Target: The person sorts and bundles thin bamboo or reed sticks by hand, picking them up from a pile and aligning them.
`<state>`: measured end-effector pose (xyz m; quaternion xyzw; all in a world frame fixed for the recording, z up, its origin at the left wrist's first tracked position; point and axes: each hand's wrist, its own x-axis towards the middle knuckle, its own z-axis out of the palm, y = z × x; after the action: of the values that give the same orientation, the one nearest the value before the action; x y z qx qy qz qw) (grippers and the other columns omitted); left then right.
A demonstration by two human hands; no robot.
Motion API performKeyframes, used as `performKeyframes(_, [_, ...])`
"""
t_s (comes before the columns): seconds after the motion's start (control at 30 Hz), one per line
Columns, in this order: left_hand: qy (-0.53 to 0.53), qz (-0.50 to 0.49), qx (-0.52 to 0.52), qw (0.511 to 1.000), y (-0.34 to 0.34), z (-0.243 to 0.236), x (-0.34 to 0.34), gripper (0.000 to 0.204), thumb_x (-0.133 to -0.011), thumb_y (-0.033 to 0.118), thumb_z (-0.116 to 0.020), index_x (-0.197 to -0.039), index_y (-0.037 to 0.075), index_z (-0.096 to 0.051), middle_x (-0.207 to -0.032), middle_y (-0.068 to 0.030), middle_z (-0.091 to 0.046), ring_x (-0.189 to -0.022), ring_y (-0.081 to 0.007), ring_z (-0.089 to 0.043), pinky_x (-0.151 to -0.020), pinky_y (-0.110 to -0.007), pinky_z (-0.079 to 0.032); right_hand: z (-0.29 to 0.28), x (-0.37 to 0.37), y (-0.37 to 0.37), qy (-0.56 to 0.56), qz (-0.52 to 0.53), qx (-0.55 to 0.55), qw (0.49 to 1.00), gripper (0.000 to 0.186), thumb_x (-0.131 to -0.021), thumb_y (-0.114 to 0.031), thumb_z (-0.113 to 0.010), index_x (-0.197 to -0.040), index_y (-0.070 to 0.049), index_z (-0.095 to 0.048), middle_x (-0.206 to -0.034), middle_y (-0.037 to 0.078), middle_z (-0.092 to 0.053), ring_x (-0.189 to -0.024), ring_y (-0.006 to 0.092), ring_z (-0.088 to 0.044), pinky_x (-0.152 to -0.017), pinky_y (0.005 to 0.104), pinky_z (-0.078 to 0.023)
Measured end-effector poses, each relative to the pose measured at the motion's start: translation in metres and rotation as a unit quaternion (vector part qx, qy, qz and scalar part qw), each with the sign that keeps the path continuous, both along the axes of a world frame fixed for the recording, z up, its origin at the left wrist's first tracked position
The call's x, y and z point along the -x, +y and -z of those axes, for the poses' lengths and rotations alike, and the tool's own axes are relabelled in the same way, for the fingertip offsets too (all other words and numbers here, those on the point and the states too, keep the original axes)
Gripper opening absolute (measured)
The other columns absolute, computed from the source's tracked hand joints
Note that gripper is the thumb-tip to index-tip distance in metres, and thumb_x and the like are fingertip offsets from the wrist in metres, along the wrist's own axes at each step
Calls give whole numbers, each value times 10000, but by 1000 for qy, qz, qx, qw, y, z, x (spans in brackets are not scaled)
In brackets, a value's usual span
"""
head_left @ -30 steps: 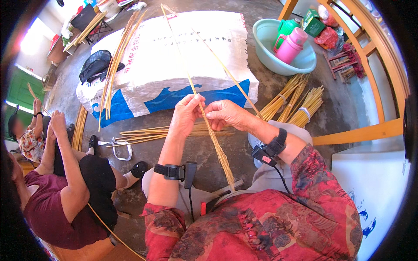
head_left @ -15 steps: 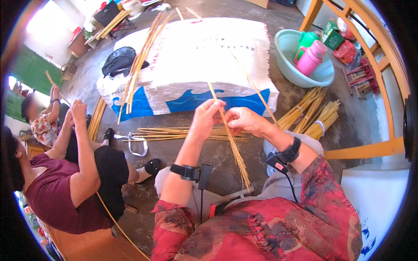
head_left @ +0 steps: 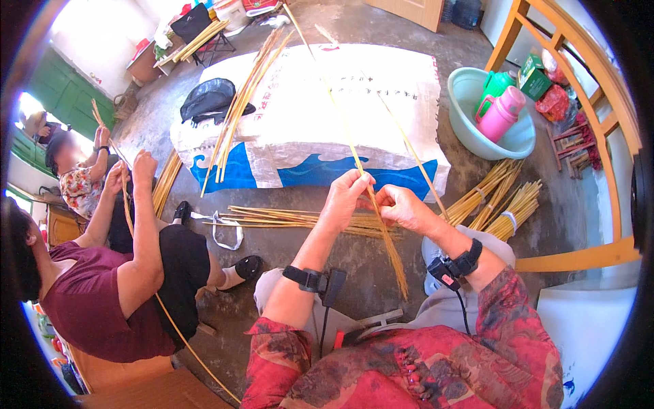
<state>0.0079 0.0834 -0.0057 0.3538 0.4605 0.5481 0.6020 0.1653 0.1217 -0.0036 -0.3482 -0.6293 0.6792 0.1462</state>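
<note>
My left hand (head_left: pixel 349 195) pinches a long, thin, straw-coloured stalk (head_left: pixel 394 262), with thumb and fingers closed around it. The stalk slants from the far side of the white-covered surface down toward my lap and ends in a bushy, frayed head. Close beside, my right hand (head_left: pixel 407 208) has its fingertips pressed together at the same stalk, just below the left hand; what exactly lies between them is partly hidden. Another single stalk (head_left: pixel 409 144) rests against the near edge of the white woven sheet (head_left: pixel 368 102) and reaches down behind my right hand.
Loose stalks (head_left: pixel 272 217) lie on the floor ahead. Tied bundles (head_left: pixel 514 210) stand at right, near a pale basin (head_left: pixel 455 112) holding a pink flask (head_left: pixel 502 113). More stalks and a black bag (head_left: pixel 208 99) lie on the sheet. A co-worker (head_left: pixel 95 293) sits at left, another person beyond.
The whole view has shifted, so things sit lower and further right. Both my hands stay at the stalk in nearly the same pose. The near co-worker's hands have moved apart.
</note>
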Motion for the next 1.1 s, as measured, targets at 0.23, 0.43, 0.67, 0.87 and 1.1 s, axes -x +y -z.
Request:
performKeyframes(0.23, [36,-1,10,999,4,4,-4,161,-859,185,-472,-794,45,-519,-715,-19,-514,-650,-106,-532,-566,-275,-505,-1,-2,-2,-62,3,-188,980,163,-685,-97,-537,-798,16,-507,-715,121,-570,-662,190,-563,-605,298,-441])
performKeyframes(0.43, [46,12,-4,999,7,5,-9,156,-863,173,-461,-812,31,-503,-722,-38,-515,-675,-131,-553,-587,-295,-516,1,-8,-2,-116,-1,-251,961,195,-705,-133,-533,-828,14,-494,-761,174,-576,-741,303,-576,-641,368,-440])
performKeyframes(0.67, [29,-4,-11,1000,7,7,-10,164,-870,170,-439,-801,28,-485,-724,-68,-543,-677,-149,-569,-561,-301,-504,-3,-7,-4,-165,-27,-258,952,212,-701,-151,-540,-822,20,-505,-804,206,-571,-793,336,-565,-676,385,-435])
performKeyframes(0.87, [-12,-9,12,1000,7,-6,-12,182,-869,190,-437,-784,36,-480,-695,-69,-541,-603,-159,-565,-540,-288,-492,1,-14,-2,-163,-43,-256,952,243,-695,-143,-575,-846,26,-488,-769,151,-570,-723,239,-569,-643,319,-429])
performKeyframes(1.1, [19,-47,-10,999,12,-5,-9,185,-867,200,-447,-788,38,-492,-677,-51,-527,-582,-146,-554,-522,-277,-487,-10,-25,12,-66,-104,-166,978,367,-692,-138,-596,-1015,4,-496,-841,79,-567,-793,147,-538,-711,275,-428])
